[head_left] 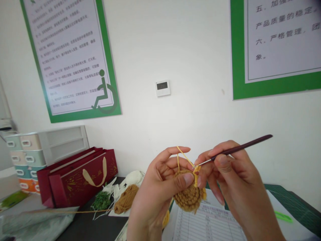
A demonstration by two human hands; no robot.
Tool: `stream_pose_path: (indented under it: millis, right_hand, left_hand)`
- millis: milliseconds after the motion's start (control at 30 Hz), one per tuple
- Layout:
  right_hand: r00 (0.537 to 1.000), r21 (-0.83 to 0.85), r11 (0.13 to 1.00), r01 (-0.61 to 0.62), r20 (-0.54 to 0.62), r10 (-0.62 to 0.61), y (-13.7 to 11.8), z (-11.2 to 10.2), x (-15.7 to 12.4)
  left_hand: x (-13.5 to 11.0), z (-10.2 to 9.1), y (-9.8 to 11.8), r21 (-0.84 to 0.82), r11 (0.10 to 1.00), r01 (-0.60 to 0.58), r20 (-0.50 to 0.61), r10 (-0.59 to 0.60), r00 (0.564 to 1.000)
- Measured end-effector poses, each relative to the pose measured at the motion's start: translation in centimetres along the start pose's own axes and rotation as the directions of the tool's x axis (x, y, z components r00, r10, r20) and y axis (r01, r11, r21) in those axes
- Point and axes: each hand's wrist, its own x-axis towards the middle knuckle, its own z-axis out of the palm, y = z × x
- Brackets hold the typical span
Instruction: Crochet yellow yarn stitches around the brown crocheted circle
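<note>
1. The left hand [156, 187] pinched a round crocheted disc [190, 194] of ochre yarn between thumb and curled fingers, with a paler yellow yarn strand [182, 157] looped up over the raised index finger.
2. The right hand [238, 170] pinched a dark-handled crochet hook [240, 149] between thumb and index finger, pencil-style, its metal tip touching the disc's upper edge.
3. The disc sat just below the middle of the view, at six o'clock, between both hands.
4. At eight o'clock, a ball of ochre yarn [126, 199] lay on a dark table [87, 227], beside a white bundle [132, 178] and a green tangle [101, 202].
5. Further out at eight o'clock stood a red gift bag [76, 177] with cream ribbon handles, and at nine o'clock a stacked drawer unit [25, 157].
6. A printed ruled form [208, 222] lay under the hands at five o'clock, and a green cutting mat [296, 204] lay at four o'clock.
7. Green-framed notices [276, 43] hung on the wall at one o'clock.
</note>
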Motion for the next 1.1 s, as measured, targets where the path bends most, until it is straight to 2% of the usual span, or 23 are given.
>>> stream_pose_path:
  millis: [100, 267, 500, 700, 933, 1100]
  right_hand:
    - [1.0, 0.035, 0.999, -0.024, -0.004, 0.025, -0.15, -0.03, -0.1]
    - [1.0, 0.044, 0.999, 0.023, -0.019, -0.023, -0.17, 0.3, -0.09]
    - [1.0, 0.07, 0.998, 0.01, -0.004, -0.01, -0.31, 0.44, -0.26]
    - [0.999, 0.059, 0.998, 0.023, 0.026, -0.025, -0.31, 0.18, -0.3]
    - [1.0, 0.016, 1.0, -0.019, -0.002, 0.019, -0.74, 0.01, -0.27]
    - [0.994, 0.025, 1.0, 0.017, 0.105, -0.019, -0.59, -0.5, -0.08]
  left_hand:
    - [0.01, -0.07, 0.03, -0.04, 0.999, 0.02, 0.013, -0.019, 1.0]
    - [0.12, -0.08, 0.1, -0.088, 0.996, 0.026, 0.009, -0.025, 1.0]
    - [0.12, 0.05, 0.56, -0.097, 0.992, 0.086, 0.017, -0.085, 0.996]
    - [0.11, 0.18, 0.54, -0.099, 0.992, 0.076, 0.016, -0.075, 0.997]
    - [-0.01, 0.3, 0.38, -0.053, 0.997, 0.049, 0.006, -0.049, 0.999]
    - [-0.08, 0.05, 0.12, -0.02, 1.0, -0.005, -0.007, 0.004, 1.0]
